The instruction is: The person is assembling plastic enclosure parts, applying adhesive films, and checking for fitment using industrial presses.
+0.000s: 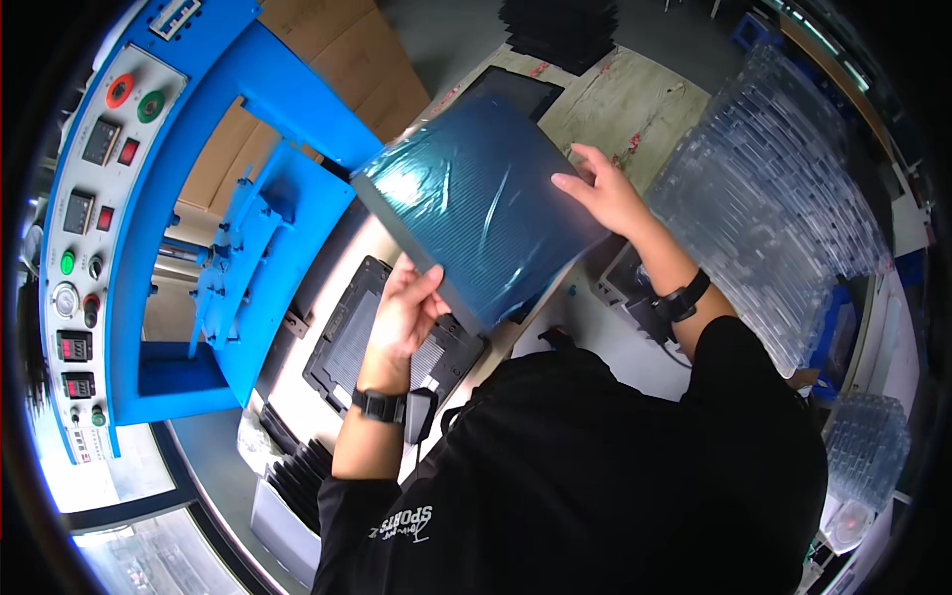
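Note:
A flat rectangular panel (pixel 496 208) with a dark grey edge strip is tilted in front of me. Shiny, wrinkled blue see-through film covers its finely ribbed face. My left hand (pixel 409 305) is closed on the near-left edge, thumb on top of the strip. At the right edge is my right hand (pixel 607 193), thumb and index finger apart, the thumb tip by the film's border; its other fingers are partly hidden. Below my left hand, a black frame (pixel 322 362) with a ribbed grey centre lies on the table. Another black tray-like piece (pixel 531 91) shows behind the panel.
To the left stands a blue press machine (pixel 297 248) with a button panel (pixel 87 228). Stacked clear plastic trays (pixel 764 198) fill the right side. A black stack (pixel 560 30) is at the far end, cardboard boxes (pixel 327 50) behind the press, and black sheets (pixel 297 486) at lower left.

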`<move>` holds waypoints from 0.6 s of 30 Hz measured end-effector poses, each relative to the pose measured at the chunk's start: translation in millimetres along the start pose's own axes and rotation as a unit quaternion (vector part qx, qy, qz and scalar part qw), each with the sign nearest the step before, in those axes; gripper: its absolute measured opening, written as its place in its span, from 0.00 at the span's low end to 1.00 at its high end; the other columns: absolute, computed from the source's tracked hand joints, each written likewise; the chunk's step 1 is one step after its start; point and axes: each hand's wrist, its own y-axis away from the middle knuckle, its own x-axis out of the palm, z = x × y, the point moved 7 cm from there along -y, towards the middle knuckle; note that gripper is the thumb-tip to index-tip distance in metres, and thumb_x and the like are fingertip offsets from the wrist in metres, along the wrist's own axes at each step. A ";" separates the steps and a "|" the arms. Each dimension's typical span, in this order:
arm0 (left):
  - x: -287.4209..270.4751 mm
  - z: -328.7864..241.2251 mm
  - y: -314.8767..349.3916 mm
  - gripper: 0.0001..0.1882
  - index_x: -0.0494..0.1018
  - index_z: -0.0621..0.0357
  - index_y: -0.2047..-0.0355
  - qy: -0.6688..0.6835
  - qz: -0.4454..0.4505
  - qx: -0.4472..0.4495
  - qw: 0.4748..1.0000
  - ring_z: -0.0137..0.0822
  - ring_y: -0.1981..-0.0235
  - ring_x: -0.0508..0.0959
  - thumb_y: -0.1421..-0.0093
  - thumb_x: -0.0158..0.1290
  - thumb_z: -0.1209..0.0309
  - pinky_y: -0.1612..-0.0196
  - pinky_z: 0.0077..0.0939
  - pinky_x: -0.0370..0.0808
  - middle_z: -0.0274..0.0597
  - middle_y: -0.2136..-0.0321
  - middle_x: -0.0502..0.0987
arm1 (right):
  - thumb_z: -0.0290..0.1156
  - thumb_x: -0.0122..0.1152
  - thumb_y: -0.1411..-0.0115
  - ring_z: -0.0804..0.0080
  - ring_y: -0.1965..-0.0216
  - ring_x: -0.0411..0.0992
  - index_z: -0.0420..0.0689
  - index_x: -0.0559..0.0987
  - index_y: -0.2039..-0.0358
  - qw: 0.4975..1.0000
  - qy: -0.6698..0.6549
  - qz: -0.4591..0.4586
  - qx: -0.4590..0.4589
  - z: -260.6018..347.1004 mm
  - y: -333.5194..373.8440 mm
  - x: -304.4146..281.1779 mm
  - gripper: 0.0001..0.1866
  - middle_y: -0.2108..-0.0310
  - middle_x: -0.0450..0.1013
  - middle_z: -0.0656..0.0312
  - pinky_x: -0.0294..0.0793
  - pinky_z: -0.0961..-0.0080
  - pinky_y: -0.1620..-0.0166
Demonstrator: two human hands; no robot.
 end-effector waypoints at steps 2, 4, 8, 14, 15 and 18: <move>-6.3 -15.2 18.3 0.19 0.64 0.62 0.49 -0.005 0.029 0.049 0.998 0.37 0.64 0.81 0.41 0.47 0.84 0.63 0.29 0.82 0.48 0.57 0.75 | 0.35 0.58 0.39 0.75 0.66 0.74 0.35 0.74 0.58 0.908 -0.323 0.227 0.140 22.8 -8.3 24.5 0.16 0.66 0.76 0.59 0.73 0.78 0.61; -16.3 -24.9 29.1 0.18 0.66 0.63 0.50 0.010 -0.055 0.073 0.996 0.38 0.62 0.80 0.42 0.49 0.84 0.60 0.29 0.81 0.47 0.57 0.75 | 0.31 0.55 0.37 0.87 0.73 0.66 0.38 0.75 0.62 0.925 -0.337 0.172 0.032 59.8 -15.5 25.4 0.09 0.74 0.72 0.70 0.68 0.86 0.68; 2.1 -57.2 40.0 0.18 0.67 0.64 0.51 0.014 -0.108 0.141 0.984 0.37 0.59 0.78 0.43 0.52 0.82 0.55 0.30 0.78 0.46 0.57 0.75 | 0.31 0.55 0.37 0.87 0.73 0.64 0.38 0.75 0.62 0.942 -0.312 0.115 -0.043 98.4 -21.3 32.1 0.09 0.75 0.70 0.71 0.67 0.86 0.68; -6.7 -92.0 67.9 0.21 0.67 0.64 0.50 -0.089 -0.168 0.251 0.949 0.38 0.58 0.77 0.44 0.57 0.74 0.51 0.34 0.74 0.46 0.58 0.76 | 0.32 0.62 0.42 0.80 0.66 0.70 0.38 0.73 0.55 0.932 -0.333 0.140 -0.032 124.3 -35.9 24.1 0.17 0.67 0.73 0.64 0.70 0.81 0.62; -2.0 -98.2 71.6 0.21 0.67 0.65 0.50 -0.101 -0.158 0.261 0.947 0.37 0.58 0.77 0.44 0.57 0.74 0.50 0.34 0.73 0.46 0.58 0.76 | 0.32 0.62 0.42 0.80 0.66 0.70 0.38 0.73 0.55 0.932 -0.332 0.139 -0.035 131.2 -41.1 20.7 0.17 0.67 0.73 0.64 0.70 0.81 0.62; 7.8 -100.5 83.7 0.21 0.68 0.70 0.53 -0.154 -0.191 0.296 0.923 0.38 0.58 0.76 0.44 0.58 0.72 0.50 0.31 0.72 0.49 0.58 0.75 | 0.30 0.65 0.45 0.73 0.62 0.71 0.41 0.74 0.55 0.954 -0.164 -0.038 -0.250 177.5 -49.5 -12.5 0.18 0.62 0.73 0.61 0.71 0.77 0.59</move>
